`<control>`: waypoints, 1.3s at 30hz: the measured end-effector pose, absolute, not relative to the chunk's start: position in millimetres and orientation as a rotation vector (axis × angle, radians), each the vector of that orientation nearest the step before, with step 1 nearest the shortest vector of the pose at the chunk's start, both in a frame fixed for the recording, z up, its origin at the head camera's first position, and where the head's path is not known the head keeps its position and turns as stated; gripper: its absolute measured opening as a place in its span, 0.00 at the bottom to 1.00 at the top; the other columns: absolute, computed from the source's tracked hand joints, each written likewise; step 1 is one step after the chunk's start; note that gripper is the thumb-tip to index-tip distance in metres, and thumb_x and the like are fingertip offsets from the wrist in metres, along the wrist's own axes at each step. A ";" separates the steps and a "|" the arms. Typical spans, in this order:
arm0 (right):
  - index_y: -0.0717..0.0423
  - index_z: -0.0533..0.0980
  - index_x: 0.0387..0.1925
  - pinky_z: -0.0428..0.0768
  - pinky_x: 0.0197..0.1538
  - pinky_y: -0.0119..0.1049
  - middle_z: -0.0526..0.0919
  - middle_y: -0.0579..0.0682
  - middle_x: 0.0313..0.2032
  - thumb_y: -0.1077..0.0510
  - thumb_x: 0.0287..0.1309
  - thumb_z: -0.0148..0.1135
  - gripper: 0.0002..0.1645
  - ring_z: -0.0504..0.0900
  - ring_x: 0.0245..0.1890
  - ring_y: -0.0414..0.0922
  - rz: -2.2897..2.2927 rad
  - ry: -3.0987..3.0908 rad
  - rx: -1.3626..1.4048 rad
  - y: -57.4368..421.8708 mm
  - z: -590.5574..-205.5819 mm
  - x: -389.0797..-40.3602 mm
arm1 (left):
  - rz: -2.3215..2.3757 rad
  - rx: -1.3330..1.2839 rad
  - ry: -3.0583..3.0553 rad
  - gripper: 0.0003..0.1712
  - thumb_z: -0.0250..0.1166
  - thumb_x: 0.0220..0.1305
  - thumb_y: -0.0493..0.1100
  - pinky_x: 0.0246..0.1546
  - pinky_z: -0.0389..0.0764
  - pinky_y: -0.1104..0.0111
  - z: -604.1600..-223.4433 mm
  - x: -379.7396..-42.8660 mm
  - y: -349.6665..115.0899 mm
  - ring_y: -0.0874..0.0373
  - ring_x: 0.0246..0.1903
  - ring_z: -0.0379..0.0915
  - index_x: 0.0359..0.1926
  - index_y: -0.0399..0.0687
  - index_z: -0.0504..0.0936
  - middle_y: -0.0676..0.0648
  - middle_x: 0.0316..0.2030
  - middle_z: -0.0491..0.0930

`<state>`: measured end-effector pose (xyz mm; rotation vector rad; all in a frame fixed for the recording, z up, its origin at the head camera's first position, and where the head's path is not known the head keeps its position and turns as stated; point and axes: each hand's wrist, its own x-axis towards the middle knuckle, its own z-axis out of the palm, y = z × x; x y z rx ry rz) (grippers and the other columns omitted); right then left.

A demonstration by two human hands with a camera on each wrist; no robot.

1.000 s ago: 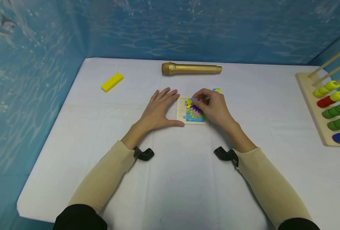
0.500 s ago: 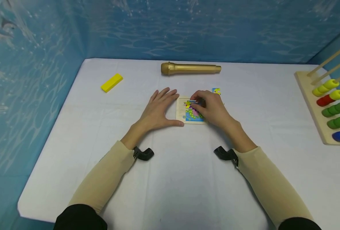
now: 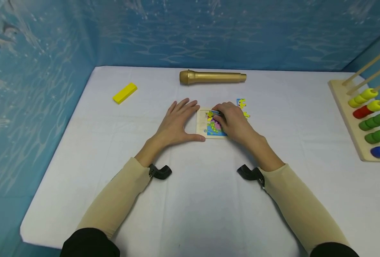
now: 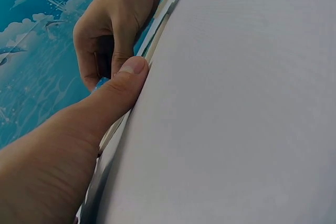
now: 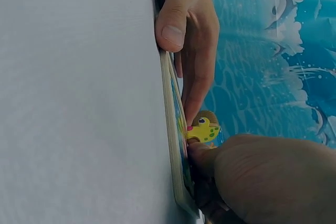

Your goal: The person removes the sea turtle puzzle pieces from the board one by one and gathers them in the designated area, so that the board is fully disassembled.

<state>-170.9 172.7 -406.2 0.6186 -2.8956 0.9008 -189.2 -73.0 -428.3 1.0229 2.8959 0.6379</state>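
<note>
A small wooden jigsaw board (image 3: 200, 125) with a bright dinosaur picture lies on the white table between the hands. My left hand (image 3: 178, 125) rests at its left side, fingers straight and spread, with the thumb along the near corner. In the right wrist view, a yellow puzzle piece (image 5: 203, 131) with an eye and green spots stands tilted up from the board. My right hand (image 3: 236, 121) pinches this piece between thumb and fingers, low over the picture's upper part. That hand covers the board's right side in the head view.
Loose puzzle pieces (image 3: 241, 103) lie just beyond the right hand. A gold microphone (image 3: 213, 77) lies at the back, and a yellow block (image 3: 125, 93) at the back left. At the right edge stands a wooden peg rack (image 3: 354, 121) with coloured beads.
My right hand has shifted slightly left and down over the board, pinching the piece, so more of the loose pieces behind it show. My left hand has stayed in place.
</note>
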 end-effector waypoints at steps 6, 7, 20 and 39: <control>0.65 0.80 0.57 0.77 0.64 0.55 0.86 0.61 0.51 0.61 0.74 0.63 0.15 0.81 0.54 0.57 0.990 -2.883 0.567 174.8 -405.5 -171.0 | 0.636 1.028 2.903 0.65 0.74 0.50 0.79 0.85 0.38 0.49 -428.6 -189.2 -72.8 0.52 0.84 0.42 0.81 0.53 0.63 0.51 0.82 0.57; 0.63 0.80 0.58 0.78 0.63 0.54 0.86 0.61 0.50 0.61 0.74 0.64 0.16 0.82 0.52 0.56 1.023 -2.870 0.548 175.8 -405.3 -170.8 | 0.635 1.030 2.903 0.65 0.73 0.50 0.79 0.85 0.38 0.50 -428.7 -189.4 -72.4 0.52 0.84 0.42 0.81 0.53 0.64 0.52 0.82 0.57; 0.58 0.84 0.58 0.82 0.51 0.37 0.87 0.58 0.49 0.60 0.73 0.65 0.16 0.84 0.49 0.49 1.261 -2.705 0.306 208.6 -394.8 -177.3 | 0.640 1.009 2.899 0.66 0.74 0.49 0.79 0.85 0.38 0.50 -426.5 -188.0 -70.1 0.51 0.84 0.42 0.81 0.53 0.64 0.51 0.82 0.58; 0.51 0.85 0.59 0.72 0.48 0.28 0.86 0.52 0.51 0.47 0.77 0.58 0.20 0.76 0.45 0.33 1.228 -2.696 -0.137 284.4 -392.0 -184.7 | 0.637 0.992 2.900 0.66 0.74 0.48 0.80 0.85 0.37 0.50 -426.6 -188.4 -72.4 0.52 0.84 0.41 0.81 0.53 0.63 0.52 0.82 0.58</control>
